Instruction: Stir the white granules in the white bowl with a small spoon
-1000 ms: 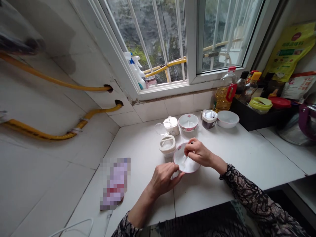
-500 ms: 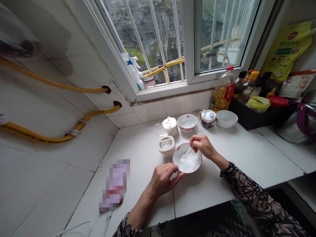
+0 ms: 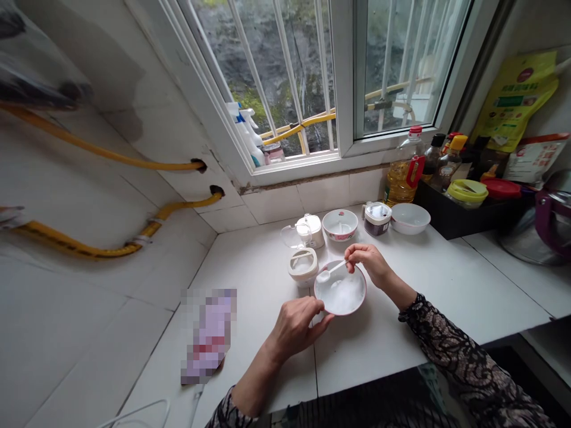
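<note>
Head camera view of a white tiled kitchen counter under a barred window: the person's right hand pinches the handle of a small white spoon between thumb and fingertips, the spoon's heaped bowl raised over the far left rim of a white bowl with a red-patterned edge, which holds a white granular powder and sits at the middle of the counter. The left hand rests on the counter at the bowl's near left side, fingers loosely curled and holding nothing, the thumb just beside the rim; contact with the bowl cannot be told. Just left of the spoon stands a small cream-coloured jar with its top open, and beyond it a white condiment pot with a clear flip lid. Farther along the wall sit a second patterned bowl, a dark-filled jar and a plain white bowl. A bottle of cooking oil stands at the far right beside a black tray of sauce bottles. Yellow hoses run along the left wall.
</note>
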A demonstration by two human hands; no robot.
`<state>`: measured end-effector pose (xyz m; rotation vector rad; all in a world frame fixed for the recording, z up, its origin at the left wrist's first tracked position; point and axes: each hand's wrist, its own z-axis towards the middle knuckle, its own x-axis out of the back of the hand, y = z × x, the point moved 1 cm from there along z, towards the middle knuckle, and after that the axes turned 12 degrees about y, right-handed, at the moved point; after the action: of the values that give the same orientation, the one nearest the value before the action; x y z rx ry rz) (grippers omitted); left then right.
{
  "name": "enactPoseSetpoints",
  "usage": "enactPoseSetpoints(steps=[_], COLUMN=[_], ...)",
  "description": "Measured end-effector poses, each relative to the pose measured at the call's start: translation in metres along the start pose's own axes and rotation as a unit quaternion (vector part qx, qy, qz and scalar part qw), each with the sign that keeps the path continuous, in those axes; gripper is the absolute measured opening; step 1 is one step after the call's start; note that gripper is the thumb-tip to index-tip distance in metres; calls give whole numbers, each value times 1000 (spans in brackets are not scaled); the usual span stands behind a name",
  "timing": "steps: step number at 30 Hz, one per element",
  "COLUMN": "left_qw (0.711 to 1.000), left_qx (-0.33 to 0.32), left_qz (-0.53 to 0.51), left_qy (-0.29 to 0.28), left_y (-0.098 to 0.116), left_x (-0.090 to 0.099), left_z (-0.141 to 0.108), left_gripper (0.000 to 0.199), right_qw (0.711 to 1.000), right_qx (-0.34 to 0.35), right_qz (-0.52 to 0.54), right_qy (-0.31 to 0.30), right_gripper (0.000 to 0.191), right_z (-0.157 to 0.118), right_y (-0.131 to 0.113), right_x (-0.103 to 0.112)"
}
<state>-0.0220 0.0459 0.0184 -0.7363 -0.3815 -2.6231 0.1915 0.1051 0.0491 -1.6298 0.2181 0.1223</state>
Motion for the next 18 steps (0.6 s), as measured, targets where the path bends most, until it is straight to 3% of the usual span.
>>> enactPoseSetpoints(steps=[4, 8, 10, 14, 16, 18], left_qw=[1000, 1000, 1000, 1000, 1000, 1000], left_qx=[-5, -4, -4, 0, 2, 2], left_qz=[4, 8, 11, 11, 9, 7], left_qy=[5, 5, 7, 4, 3, 3], left_y=[0, 0, 1, 0, 0, 0], left_x=[-1, -1, -1, -1, -1, -1], left_z=[-1, 0, 0, 0, -1, -1], left_gripper=[16, 17, 17, 17, 17, 16], right_qw=[997, 971, 926, 790, 769, 787], right_qx=[74, 229, 341, 514, 539, 531], right_qz=[11, -64, -159, -333, -343, -313], right_qy=[-4, 17, 29, -7, -5, 25], right_gripper=[7, 8, 8, 20, 20, 17], right_z=[-4, -14, -18, -22, -23, -24], right_y=[0, 0, 2, 7, 6, 1], right_x=[-5, -15, -19, -25, -25, -22])
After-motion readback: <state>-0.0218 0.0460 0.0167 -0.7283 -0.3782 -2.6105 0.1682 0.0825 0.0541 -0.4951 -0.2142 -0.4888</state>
